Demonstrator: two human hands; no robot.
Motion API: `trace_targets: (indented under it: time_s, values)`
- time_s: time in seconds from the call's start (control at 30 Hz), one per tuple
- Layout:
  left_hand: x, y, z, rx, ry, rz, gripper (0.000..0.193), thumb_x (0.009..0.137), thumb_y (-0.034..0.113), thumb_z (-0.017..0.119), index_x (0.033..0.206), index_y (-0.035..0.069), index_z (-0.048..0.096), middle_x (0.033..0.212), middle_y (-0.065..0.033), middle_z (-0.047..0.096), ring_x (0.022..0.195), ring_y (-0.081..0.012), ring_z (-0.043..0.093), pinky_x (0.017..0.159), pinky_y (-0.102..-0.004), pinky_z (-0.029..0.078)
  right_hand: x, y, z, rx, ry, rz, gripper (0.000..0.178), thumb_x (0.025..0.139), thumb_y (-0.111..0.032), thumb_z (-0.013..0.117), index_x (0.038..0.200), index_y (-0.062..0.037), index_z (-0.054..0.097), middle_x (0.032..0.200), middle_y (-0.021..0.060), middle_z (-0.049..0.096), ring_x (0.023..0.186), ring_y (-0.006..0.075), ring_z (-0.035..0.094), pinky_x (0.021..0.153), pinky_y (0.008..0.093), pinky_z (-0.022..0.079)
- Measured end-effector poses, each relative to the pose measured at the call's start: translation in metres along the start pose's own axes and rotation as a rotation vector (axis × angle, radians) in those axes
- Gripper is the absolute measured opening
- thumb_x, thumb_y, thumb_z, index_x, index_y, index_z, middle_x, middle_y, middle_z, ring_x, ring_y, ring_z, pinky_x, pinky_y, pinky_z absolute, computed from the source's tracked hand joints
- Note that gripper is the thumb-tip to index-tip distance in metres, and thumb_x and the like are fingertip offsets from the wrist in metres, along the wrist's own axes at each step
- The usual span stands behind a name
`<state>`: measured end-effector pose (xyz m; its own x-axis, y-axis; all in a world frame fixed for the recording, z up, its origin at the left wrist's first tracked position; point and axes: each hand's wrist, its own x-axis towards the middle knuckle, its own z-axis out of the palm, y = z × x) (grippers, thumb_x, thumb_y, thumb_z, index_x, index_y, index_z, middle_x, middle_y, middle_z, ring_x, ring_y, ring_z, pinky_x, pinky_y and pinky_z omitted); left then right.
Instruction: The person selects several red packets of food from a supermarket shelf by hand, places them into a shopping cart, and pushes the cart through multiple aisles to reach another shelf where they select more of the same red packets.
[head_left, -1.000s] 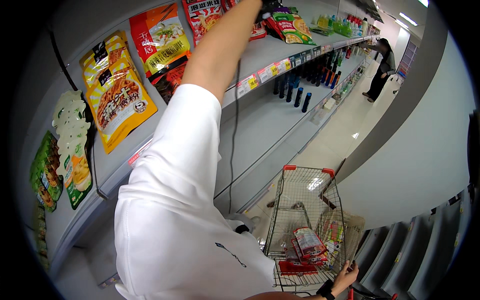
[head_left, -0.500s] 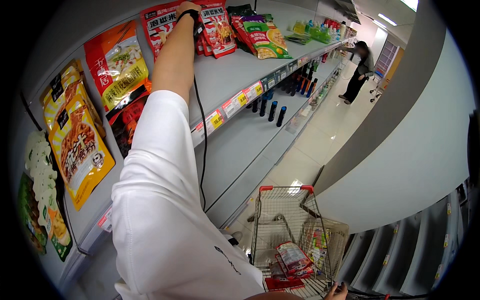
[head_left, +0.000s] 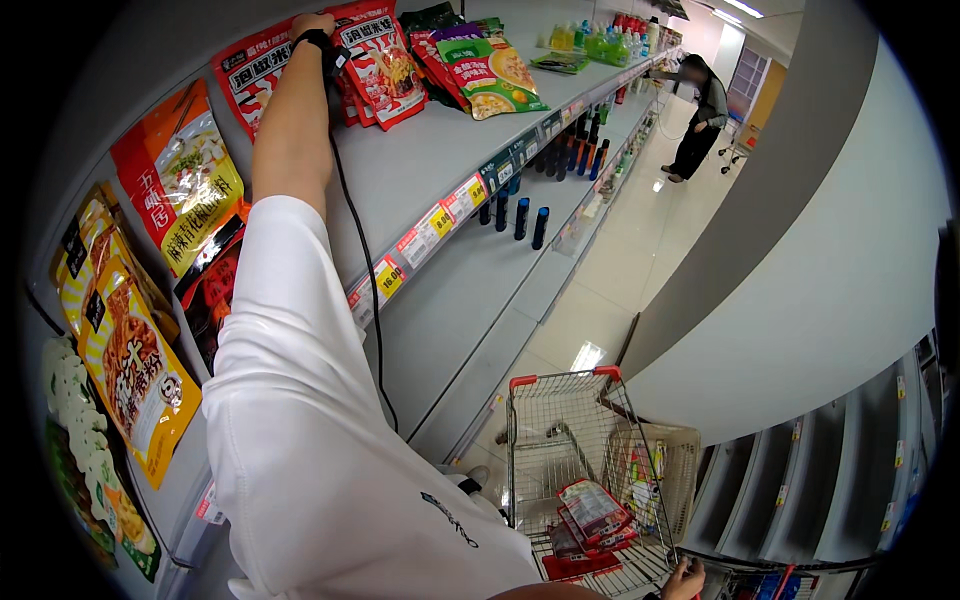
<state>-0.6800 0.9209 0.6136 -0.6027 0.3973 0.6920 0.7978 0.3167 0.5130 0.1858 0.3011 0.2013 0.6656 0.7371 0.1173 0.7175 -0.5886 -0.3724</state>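
Note:
My left arm reaches up across the shelf. My left hand (head_left: 313, 24), with a black wristband, is closed at the top edges of the red food pouches; its fingertips are mostly hidden. One red pouch (head_left: 240, 88) stands to its left, and another red pouch (head_left: 383, 70) leans to its right with more behind it. Low in the view, my right hand (head_left: 684, 580) shows only in part, fingers curled at the near edge of a wire shopping cart (head_left: 545, 455). Several red packets (head_left: 595, 515) lie in the cart.
Yellow pouches (head_left: 135, 370), a red-and-yellow pouch (head_left: 185, 180) and a green pouch (head_left: 490, 75) share the shelf (head_left: 430, 145). Dark bottles (head_left: 540, 228) stand below. A black cable (head_left: 365, 270) hangs beside my arm. A curved white column (head_left: 770, 290) borders the aisle, where another person (head_left: 700, 115) stands.
The shelf and my left arm appear farther left and slightly different in angle as the view shifts. My left hand stays at the red pouches. The person in the aisle leans farther toward the shelf.

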Motion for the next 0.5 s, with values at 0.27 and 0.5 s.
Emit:
trace_targets:
  time_s: [0.27,0.5]
  values:
    - [0.043,-0.003,-0.009,0.2,-0.017,0.127,0.048,0.081,0.04,0.054,0.118,0.012,0.067,0.126,-0.0183,0.06,0.118,-0.0376,0.056,0.101,-0.0462,0.043,0.006,-0.017,-0.013,-0.062,-0.114,0.065,0.036,0.092,-0.029,0.063,0.107,0.003,0.067,0.094,0.0226,0.068,0.08,0.0328,0.066,0.073,0.0393,0.051]
    - [-0.017,0.036,-0.034,0.116,0.104,0.18,0.041,0.077,0.034,0.056,0.112,0.017,0.071,0.121,-0.0144,0.065,0.115,-0.0348,0.059,0.1,-0.0429,0.045,0.005,0.029,0.024,0.102,0.12,0.048,0.032,0.09,-0.021,0.066,0.108,0.0055,0.063,0.094,0.0193,0.062,0.077,0.0313,0.06,0.069,0.0392,0.048]
